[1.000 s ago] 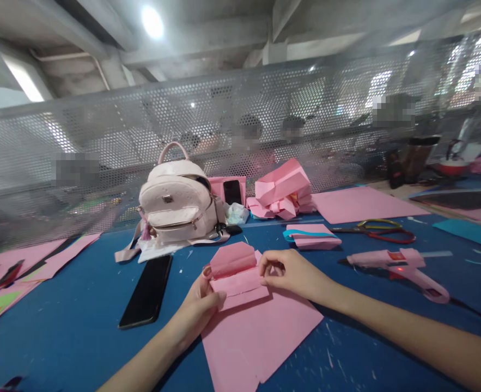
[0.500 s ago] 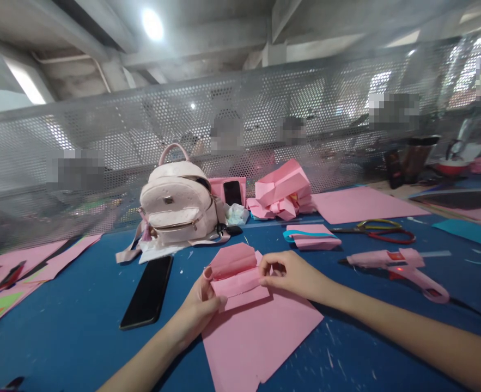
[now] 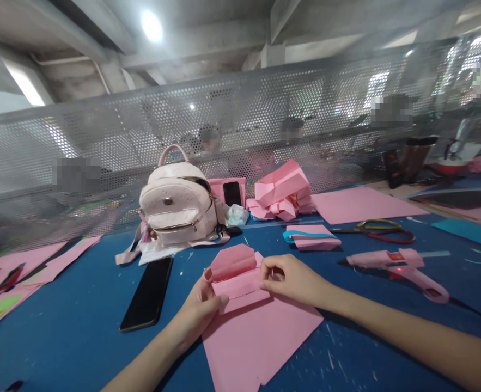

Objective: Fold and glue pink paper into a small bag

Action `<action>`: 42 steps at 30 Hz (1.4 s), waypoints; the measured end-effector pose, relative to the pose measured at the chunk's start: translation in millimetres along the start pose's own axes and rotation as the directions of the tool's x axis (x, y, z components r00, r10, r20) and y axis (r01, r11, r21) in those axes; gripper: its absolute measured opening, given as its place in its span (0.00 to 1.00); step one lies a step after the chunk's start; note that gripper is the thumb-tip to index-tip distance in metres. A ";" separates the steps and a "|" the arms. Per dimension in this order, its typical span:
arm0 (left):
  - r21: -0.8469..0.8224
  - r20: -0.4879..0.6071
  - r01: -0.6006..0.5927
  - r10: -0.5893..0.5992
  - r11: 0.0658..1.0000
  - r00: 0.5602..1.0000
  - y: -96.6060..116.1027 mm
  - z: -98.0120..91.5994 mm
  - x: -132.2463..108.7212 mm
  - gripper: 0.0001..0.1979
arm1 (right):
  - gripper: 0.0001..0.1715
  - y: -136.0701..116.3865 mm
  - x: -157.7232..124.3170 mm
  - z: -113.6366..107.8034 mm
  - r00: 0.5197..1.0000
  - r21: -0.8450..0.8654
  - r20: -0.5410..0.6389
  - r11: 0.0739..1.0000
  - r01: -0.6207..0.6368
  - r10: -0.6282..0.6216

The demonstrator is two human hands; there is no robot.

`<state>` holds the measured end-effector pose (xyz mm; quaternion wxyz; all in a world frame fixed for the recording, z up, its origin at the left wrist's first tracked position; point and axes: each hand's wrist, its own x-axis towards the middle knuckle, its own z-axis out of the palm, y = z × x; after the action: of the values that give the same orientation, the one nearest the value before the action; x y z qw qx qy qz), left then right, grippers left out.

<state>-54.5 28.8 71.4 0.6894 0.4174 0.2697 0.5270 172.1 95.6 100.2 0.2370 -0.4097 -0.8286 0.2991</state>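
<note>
A folded pink paper piece [image 3: 240, 280] is held between my two hands, above a flat pink sheet [image 3: 260, 337] on the blue table. My left hand [image 3: 201, 305] pinches its left edge, thumb on the front face. At its right edge, my right hand [image 3: 287, 277] has thumb and index finger closed on the paper. The upper part of the piece is folded, with a crease running across the middle.
A black phone [image 3: 148, 294] lies left of my hands, a pale backpack [image 3: 178, 204] behind it. To the right are scissors [image 3: 387, 231], a pink glue gun [image 3: 403, 264] and a small pink packet [image 3: 311, 238]. A perforated metal screen [image 3: 248, 109] stands behind.
The hands and the folded piece have barely moved; the right hand sits very slightly lower on the paper's edge.
</note>
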 end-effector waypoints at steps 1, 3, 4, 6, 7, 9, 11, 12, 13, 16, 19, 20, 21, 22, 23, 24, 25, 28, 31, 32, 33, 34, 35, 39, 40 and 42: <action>0.001 0.004 0.003 -0.003 1.000 1.000 0.8 0.4 -0.2 0.33 | 0.04 -0.1 -0.4 0.0 1.000 -0.003 0.001 1.000 0.001 -0.001; 0.003 0.013 0.002 -0.002 1.000 1.000 2.6 1.3 -0.7 0.32 | 0.03 -0.6 -1.1 -0.1 1.000 -0.007 0.003 1.000 0.003 -0.003; 0.003 0.016 0.002 -0.002 1.000 1.000 3.5 1.9 -1.0 0.31 | 0.03 -1.1 -1.4 -0.2 1.000 -0.010 0.003 1.000 0.004 -0.004; 0.004 0.015 0.002 -0.002 1.000 1.000 5.0 3.1 -1.4 0.30 | 0.03 -2.1 -1.8 -0.6 1.000 -0.015 0.003 1.000 0.004 -0.004; 0.006 0.014 0.002 -0.002 1.000 1.000 5.5 3.7 -1.6 0.30 | 0.04 -2.7 -1.9 -0.7 1.000 -0.017 0.004 1.000 0.004 -0.004; 0.013 0.014 0.004 -0.005 1.000 1.000 5.8 4.6 -1.7 0.30 | 0.04 -3.6 -1.9 -1.1 1.000 -0.023 0.006 1.000 0.003 -0.003; 0.014 0.008 0.002 -0.002 1.000 1.000 4.9 5.2 -1.4 0.32 | 0.03 -4.3 -1.7 -1.6 1.000 -0.031 0.009 1.000 0.000 0.000; 0.010 0.000 -0.002 0.002 1.000 1.000 4.1 5.4 -1.3 0.34 | 0.03 -4.6 -1.6 -2.0 1.000 -0.035 0.009 0.999 -0.001 0.002; 0.006 -0.014 -0.006 0.006 1.000 1.000 3.3 5.5 -1.1 0.37 | 0.03 -4.9 -1.4 -2.5 1.000 -0.040 0.008 0.999 -0.004 0.004; 0.004 -0.053 -0.016 0.016 1.000 0.998 2.0 4.9 -1.1 0.41 | 0.04 -6.0 -1.1 -4.9 1.000 -0.052 0.007 0.999 -0.013 0.013; 0.037 -0.038 0.010 -0.008 0.999 0.999 3.0 2.6 -2.0 0.36 | 0.04 -7.2 -1.3 -7.3 1.000 -0.064 0.005 0.998 -0.026 0.027; 0.054 -0.034 0.018 -0.016 0.998 0.999 3.6 1.7 -2.4 0.34 | 0.05 -7.4 -1.3 -7.8 0.999 -0.068 0.005 0.997 -0.032 0.032; 0.067 -0.038 0.022 -0.020 0.997 0.999 4.0 1.0 -2.8 0.33 | 0.05 -7.3 -1.4 -7.9 0.999 -0.070 0.006 0.997 -0.037 0.037; 0.073 -0.049 0.022 -0.018 0.997 0.999 4.3 0.4 -3.2 0.33 | 0.06 -6.9 -1.3 -7.9 0.999 -0.071 0.007 0.997 -0.041 0.042; 0.072 -0.064 0.017 -0.013 0.997 0.998 4.4 0.1 -3.5 0.33 | 0.06 -6.1 -1.1 -7.5 0.999 -0.070 0.008 0.997 -0.044 0.045; 0.066 -0.077 0.013 -0.008 0.998 0.997 4.5 -0.1 -3.7 0.34 | 0.06 -5.2 -0.9 -7.0 0.999 -0.067 0.009 0.997 -0.045 0.046; 0.061 -0.082 0.015 -0.010 0.998 0.997 4.5 -0.2 -3.9 0.35 | 0.06 -4.1 -0.5 -6.5 0.999 -0.061 0.010 0.997 -0.044 0.044; 0.061 -0.065 0.033 -0.029 0.998 0.997 4.3 -0.8 -3.8 0.34 | 0.04 -2.3 0.3 -5.6 1.000 -0.027 0.010 1.000 -0.014 0.014; 0.053 -0.057 0.031 -0.028 0.998 0.998 3.4 -2.4 -3.4 0.33 | 0.04 -4.7 -0.2 -7.0 0.999 0.014 0.008 0.999 0.053 -0.053; 0.047 -0.062 0.026 -0.023 0.999 0.998 2.9 -3.0 -3.4 0.32 | 0.05 -6.1 -0.7 -7.7 0.997 0.018 0.007 0.997 0.074 -0.074; 0.048 -0.070 0.023 -0.020 0.999 0.997 2.4 -3.6 -3.4 0.32 | 0.05 -7.4 -1.3 -8.3 0.996 0.015 0.006 0.996 0.091 -0.091; 0.055 -0.078 0.023 -0.019 0.998 0.997 2.0 -4.1 -3.6 0.31 | 0.04 -8.6 -1.9 -8.7 0.995 0.008 0.005 0.995 0.103 -0.103; 0.066 -0.086 0.025 -0.020 0.998 0.996 1.7 -4.4 -3.7 0.30 | 0.04 -9.4 -2.4 -8.9 0.994 -0.001 0.004 0.994 0.110 -0.110; 0.083 -0.093 0.033 -0.025 0.996 0.995 1.7 -5.2 -4.3 0.32 | 0.04 -9.2 -2.8 -8.1 0.993 -0.032 0.003 0.993 0.116 -0.116; 0.072 -0.092 0.029 -0.023 0.997 0.996 1.9 -5.4 -4.4 0.33 | 0.04 -8.8 -2.6 -7.8 0.993 -0.040 0.003 0.992 0.118 -0.118; 0.061 -0.097 0.030 -0.024 0.998 0.995 2.3 -5.6 -4.5 0.34 | 0.04 -8.7 -2.8 -7.4 0.992 -0.059 0.003 0.991 0.123 -0.123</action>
<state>-61.6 26.3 70.2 0.6693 0.4092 0.3247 0.5284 173.7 91.3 111.0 0.2428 -0.3648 -0.8607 0.2591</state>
